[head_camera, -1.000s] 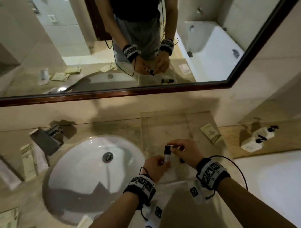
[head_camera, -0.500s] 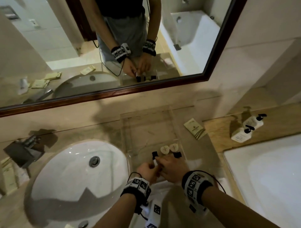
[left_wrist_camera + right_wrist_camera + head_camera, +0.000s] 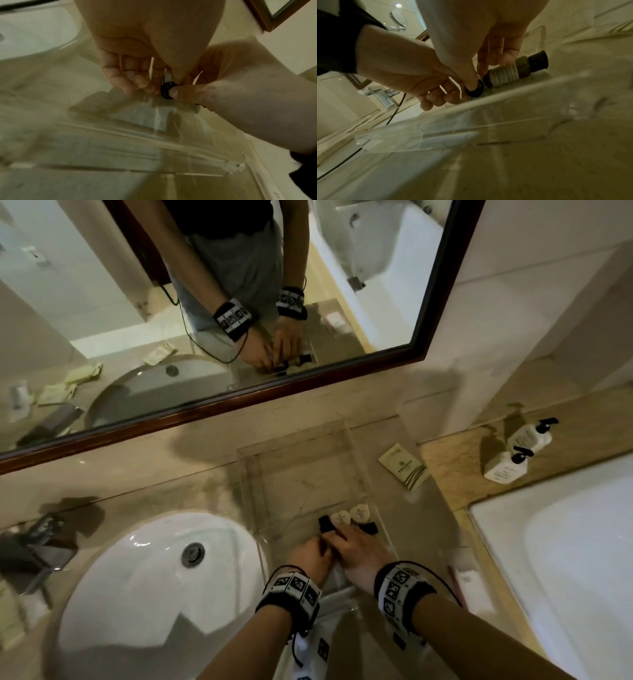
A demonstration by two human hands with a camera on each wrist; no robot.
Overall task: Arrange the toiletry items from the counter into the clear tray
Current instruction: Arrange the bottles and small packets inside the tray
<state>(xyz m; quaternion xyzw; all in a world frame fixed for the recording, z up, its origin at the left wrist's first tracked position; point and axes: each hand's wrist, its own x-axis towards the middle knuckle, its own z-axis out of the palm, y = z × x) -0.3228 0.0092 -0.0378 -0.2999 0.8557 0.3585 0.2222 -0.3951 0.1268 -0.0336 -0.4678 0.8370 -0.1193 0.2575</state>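
The clear tray (image 3: 356, 446) stands on the counter right of the sink. At its near end lie two small bottles (image 3: 358, 512) with black caps; the right wrist view shows one labelled bottle (image 3: 504, 74) on its side. Both hands are low inside the tray's near end. My left hand (image 3: 322, 544) and right hand (image 3: 337, 535) together pinch a small white bottle with a black cap (image 3: 167, 90). The right thumb presses on the cap (image 3: 475, 90), while the left fingers (image 3: 130, 82) curl beside the bottle. Its body is mostly hidden by the hands.
A beige sachet (image 3: 404, 465) lies on the counter right of the tray. Two white pump bottles (image 3: 513, 455) stand on the ledge by the bathtub (image 3: 565, 559). The sink (image 3: 154, 577) and faucet (image 3: 44, 539) are to the left. A white packet (image 3: 469, 580) lies at the near right.
Both hands have come down with the small bottle, from upright above the tray to low at its near end beside the lying bottles. The head view has shifted right.
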